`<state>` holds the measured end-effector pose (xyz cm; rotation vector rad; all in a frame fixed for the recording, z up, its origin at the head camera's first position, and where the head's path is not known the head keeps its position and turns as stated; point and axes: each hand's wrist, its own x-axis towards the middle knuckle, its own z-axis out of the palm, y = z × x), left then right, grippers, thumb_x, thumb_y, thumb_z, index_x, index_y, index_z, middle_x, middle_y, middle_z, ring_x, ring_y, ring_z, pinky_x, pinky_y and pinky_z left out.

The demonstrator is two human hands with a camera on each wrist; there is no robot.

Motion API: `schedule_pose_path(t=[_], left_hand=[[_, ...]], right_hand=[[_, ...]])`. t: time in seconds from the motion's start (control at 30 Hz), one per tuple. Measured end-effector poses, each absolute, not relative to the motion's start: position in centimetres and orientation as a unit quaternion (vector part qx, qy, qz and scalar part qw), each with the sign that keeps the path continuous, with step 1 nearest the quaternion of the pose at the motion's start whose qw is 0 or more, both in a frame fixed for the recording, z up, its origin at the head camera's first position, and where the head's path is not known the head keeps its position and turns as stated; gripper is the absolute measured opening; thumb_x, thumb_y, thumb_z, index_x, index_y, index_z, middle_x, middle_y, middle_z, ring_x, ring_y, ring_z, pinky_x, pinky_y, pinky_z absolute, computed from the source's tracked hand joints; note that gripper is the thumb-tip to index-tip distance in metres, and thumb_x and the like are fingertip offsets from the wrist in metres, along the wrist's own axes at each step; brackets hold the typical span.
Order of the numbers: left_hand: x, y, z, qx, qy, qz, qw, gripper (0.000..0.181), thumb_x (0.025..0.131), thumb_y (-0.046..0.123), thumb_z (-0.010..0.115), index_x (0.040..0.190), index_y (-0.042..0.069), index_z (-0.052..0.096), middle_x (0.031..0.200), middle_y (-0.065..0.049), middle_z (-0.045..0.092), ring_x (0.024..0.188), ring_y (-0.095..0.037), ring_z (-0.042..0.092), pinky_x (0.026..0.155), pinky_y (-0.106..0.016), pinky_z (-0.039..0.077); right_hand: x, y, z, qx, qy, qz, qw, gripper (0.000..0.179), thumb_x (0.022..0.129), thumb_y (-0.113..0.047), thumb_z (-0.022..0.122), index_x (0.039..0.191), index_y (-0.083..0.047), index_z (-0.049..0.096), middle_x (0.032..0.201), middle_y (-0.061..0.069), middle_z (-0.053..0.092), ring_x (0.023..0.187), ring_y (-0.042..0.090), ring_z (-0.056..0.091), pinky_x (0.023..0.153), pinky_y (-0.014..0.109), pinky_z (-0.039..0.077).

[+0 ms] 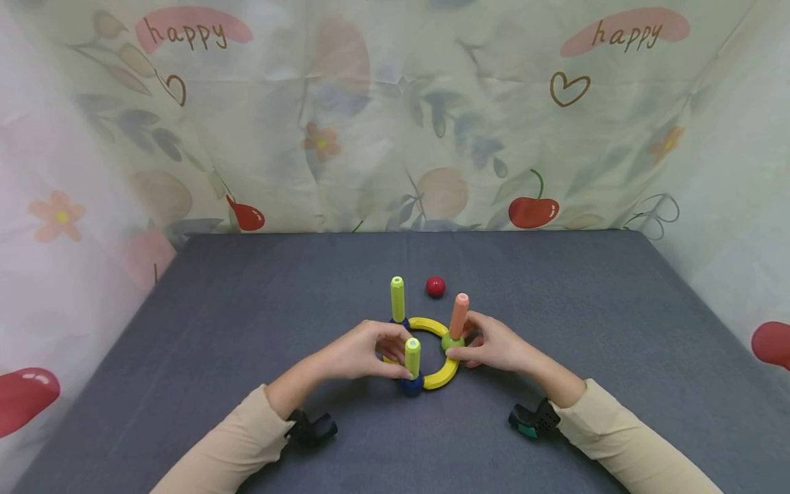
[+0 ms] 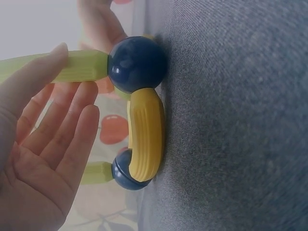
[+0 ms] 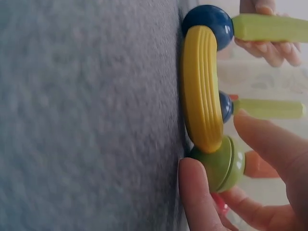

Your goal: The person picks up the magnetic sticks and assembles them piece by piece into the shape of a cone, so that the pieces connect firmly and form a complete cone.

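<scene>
A ring of yellow curved rods [image 1: 441,376] and balls lies on the table, with upright rods on its balls. My left hand [image 1: 373,350] pinches the light green rod [image 1: 412,357] standing on the near dark blue ball [image 2: 138,64], thumb on one side and fingertips on the other. On the right side of the ring, my right hand [image 1: 494,343] holds a green ball [image 3: 222,166] between its fingers. An orange rod [image 1: 459,315] rises from that ball. Another light green rod [image 1: 398,299] stands on the far dark blue ball [image 2: 126,169], touched by neither hand.
Just behind the ring sits a small red ball [image 1: 435,287]. A dark grey cloth covers the table [image 1: 278,288]. Patterned curtains [image 1: 382,123] hang at the back and sides. Black wrist devices [image 1: 533,418] are worn below both sleeves.
</scene>
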<state>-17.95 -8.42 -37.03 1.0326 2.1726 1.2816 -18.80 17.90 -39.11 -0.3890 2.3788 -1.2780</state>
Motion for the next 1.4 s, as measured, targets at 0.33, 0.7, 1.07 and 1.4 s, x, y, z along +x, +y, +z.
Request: schedule_pose_path(t=[0.33,0.7,1.07,1.4], left_hand=[[-17.8,-8.2,-36.9,0.361,0.786,0.460,0.203,0.032,0.075,0.011,0.077,0.102,0.004,0.062,0.093,-0.012,0.070,0.081,-0.006,0.067,0.076,-0.020,0.054],[-17.4,-7.5,-37.2,0.365,0.772,0.475,0.214,0.032,0.076,0.010,0.076,0.103,0.002,0.062,0.094,-0.014,0.070,0.082,-0.007,0.068,0.075,-0.021,0.055],[-17.4,-7.7,-37.4,0.368,0.778,0.463,0.213,0.030,0.078,0.013,0.075,0.104,0.004,0.064,0.096,-0.013,0.070,0.080,-0.005,0.067,0.075,-0.020,0.054],[-19.0,-10.6,-37.8,0.275,0.851,0.415,0.167,0.018,0.082,0.025,0.071,0.089,0.009,0.066,0.079,-0.002,0.066,0.067,-0.006,0.058,0.062,-0.022,0.050]], right_hand=[[-18.4,17.0,-39.1,-0.160,0.875,-0.427,0.164,0.054,0.078,-0.027,0.075,0.114,0.002,0.047,0.096,0.014,0.058,0.062,0.013,0.064,0.058,0.029,0.052],[-18.3,16.8,-38.8,-0.171,0.881,-0.415,0.149,0.048,0.079,-0.017,0.074,0.114,0.002,0.048,0.097,0.015,0.062,0.060,0.012,0.064,0.056,0.027,0.052],[-18.7,17.0,-39.1,-0.158,0.876,-0.427,0.160,0.048,0.079,-0.016,0.074,0.115,0.001,0.048,0.102,0.016,0.061,0.063,0.013,0.064,0.057,0.027,0.053],[-18.7,17.0,-38.9,-0.141,0.875,-0.429,0.173,0.051,0.079,-0.018,0.074,0.119,0.000,0.047,0.104,0.016,0.060,0.065,0.013,0.065,0.058,0.028,0.053]])
